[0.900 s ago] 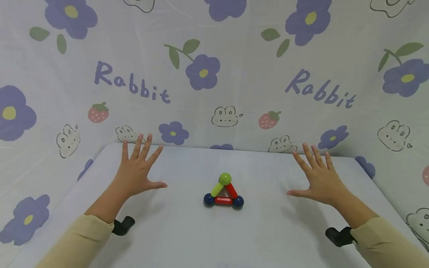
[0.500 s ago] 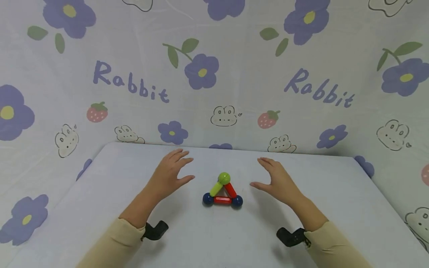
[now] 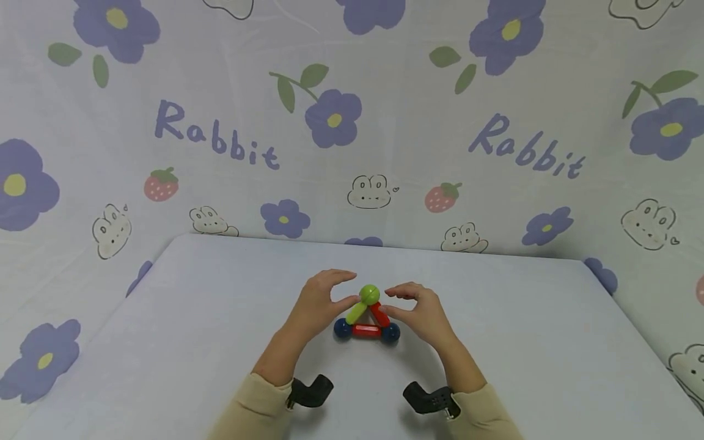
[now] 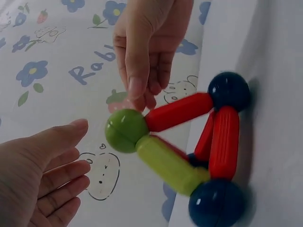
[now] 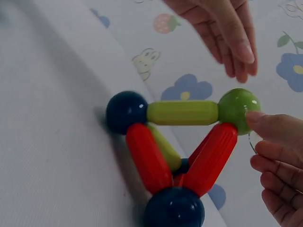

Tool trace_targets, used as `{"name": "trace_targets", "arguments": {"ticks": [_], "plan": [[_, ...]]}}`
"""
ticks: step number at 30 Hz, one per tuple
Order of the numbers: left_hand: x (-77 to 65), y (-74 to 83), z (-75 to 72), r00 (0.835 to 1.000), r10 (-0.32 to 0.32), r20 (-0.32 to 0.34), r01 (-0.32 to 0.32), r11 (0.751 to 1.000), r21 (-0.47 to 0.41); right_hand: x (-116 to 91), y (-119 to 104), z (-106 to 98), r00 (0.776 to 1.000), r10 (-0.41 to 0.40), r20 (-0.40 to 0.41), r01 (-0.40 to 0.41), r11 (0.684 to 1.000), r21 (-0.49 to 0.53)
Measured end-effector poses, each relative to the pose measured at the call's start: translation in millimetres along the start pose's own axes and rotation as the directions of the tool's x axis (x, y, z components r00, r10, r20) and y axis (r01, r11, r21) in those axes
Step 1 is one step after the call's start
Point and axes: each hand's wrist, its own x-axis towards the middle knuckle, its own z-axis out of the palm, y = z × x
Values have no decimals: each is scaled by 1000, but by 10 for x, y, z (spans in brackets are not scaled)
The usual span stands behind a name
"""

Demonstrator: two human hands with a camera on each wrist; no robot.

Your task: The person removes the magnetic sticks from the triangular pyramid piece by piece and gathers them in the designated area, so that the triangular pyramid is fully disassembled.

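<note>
A pyramid of magnetic rods and balls stands on the white table, with a green ball on top, dark blue balls at its base, and red and yellow-green rods between them. My left hand is at the left of the green ball, thumb and fingers spread apart; the left wrist view shows a gap between them. On the other side, my right hand has its fingers bent loosely. Its thumb overlaps the green ball in the right wrist view; whether it touches, I cannot tell.
The white table extends around the pyramid to both sides. Behind it hangs a cloth printed with flowers, rabbits and strawberries. Black wrist cameras sit at both cuffs, low over the table.
Both hands have come inward from wide apart to either side of the pyramid's top. Their spread fingers have drawn together and bent somewhat. The pyramid has stayed in place.
</note>
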Motion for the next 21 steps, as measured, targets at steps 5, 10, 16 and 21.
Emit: {"name": "trace_targets", "arguments": {"ticks": [5,10,16,21], "plan": [[5,62,154,999,-46,29,47,998,-42,2,11,47,1000,29,4,-29,996,82],[5,84,234,998,-52,43,55,996,-65,-9,22,139,998,53,36,-58,991,124],[18,78,317,999,-46,9,47,998,-43,-30,14,205,999,30,-21,-27,993,118],[29,66,374,999,-46,-16,45,998,-44,-13,17,233,999,4,-47,-1,997,71]]}}
